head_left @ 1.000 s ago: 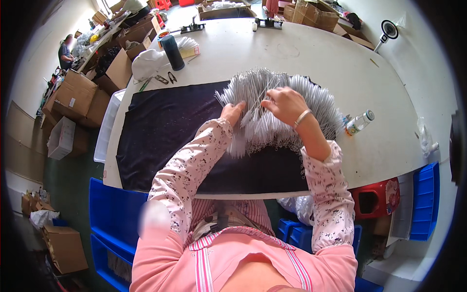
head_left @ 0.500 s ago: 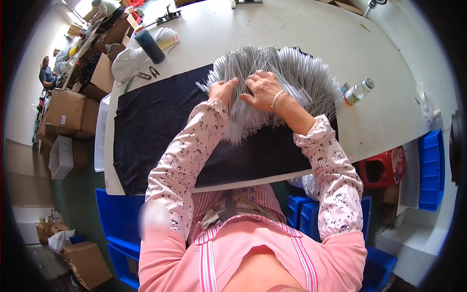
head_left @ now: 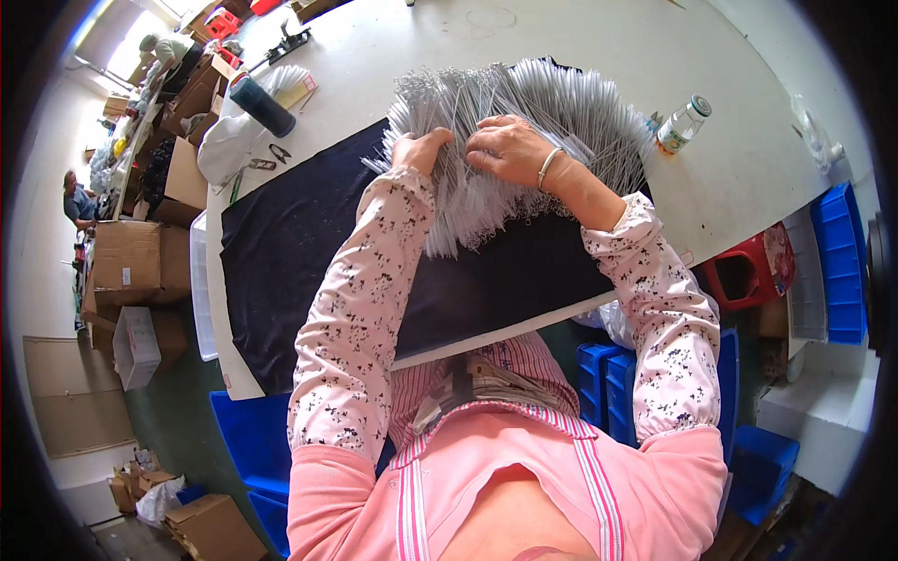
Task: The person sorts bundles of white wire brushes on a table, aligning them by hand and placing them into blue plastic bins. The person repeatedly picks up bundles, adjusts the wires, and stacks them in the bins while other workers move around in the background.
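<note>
While the rods [head_left: 571, 122] lie heaped on black cloth [head_left: 309, 252] on the worktop [head_left: 730, 178], running roughly near to far, the left hand [head_left: 420, 151] touches their left side, the right hand [head_left: 511, 150] their middle; whether either grips any, I cannot tell.

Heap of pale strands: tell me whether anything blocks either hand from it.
Nothing visible does. The left hand is at the left part of the heap of pale strands, the right hand at its middle. The bottle is off to the right, away from both.
</note>
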A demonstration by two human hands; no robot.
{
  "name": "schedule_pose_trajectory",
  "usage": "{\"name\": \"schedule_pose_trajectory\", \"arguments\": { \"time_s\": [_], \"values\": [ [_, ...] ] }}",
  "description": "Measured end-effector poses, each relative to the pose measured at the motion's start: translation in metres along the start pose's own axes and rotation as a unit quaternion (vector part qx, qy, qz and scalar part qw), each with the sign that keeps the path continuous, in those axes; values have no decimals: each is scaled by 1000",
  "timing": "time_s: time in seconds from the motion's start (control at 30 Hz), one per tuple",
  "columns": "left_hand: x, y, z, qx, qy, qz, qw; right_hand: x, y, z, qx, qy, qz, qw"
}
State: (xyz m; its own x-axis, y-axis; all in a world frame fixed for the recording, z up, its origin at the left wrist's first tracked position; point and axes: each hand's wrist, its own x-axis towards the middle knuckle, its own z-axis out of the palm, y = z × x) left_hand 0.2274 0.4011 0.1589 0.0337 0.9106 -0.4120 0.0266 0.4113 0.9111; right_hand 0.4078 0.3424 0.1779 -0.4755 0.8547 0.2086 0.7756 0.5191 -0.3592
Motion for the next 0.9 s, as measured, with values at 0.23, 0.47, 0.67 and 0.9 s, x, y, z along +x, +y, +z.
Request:
{"name": "schedule_pose_trajectory", "arguments": {
  "time_s": [0.23,0.47,0.67,0.9],
  "values": [
    [-27,11,-20,-110,-160,-19,981,6,-21,4,-73,53,29,995],
    [-17,4,-36,-126,-184,-6,975,0,-32,6,-119,39,32,992],
    [-36,1,-46,-137,-248,79,956,-8,-23,8,-111,51,-5,992],
    [-39,3,-39,-164,-209,146,953,22,-28,25,366,181,55,911]
  ]
}}
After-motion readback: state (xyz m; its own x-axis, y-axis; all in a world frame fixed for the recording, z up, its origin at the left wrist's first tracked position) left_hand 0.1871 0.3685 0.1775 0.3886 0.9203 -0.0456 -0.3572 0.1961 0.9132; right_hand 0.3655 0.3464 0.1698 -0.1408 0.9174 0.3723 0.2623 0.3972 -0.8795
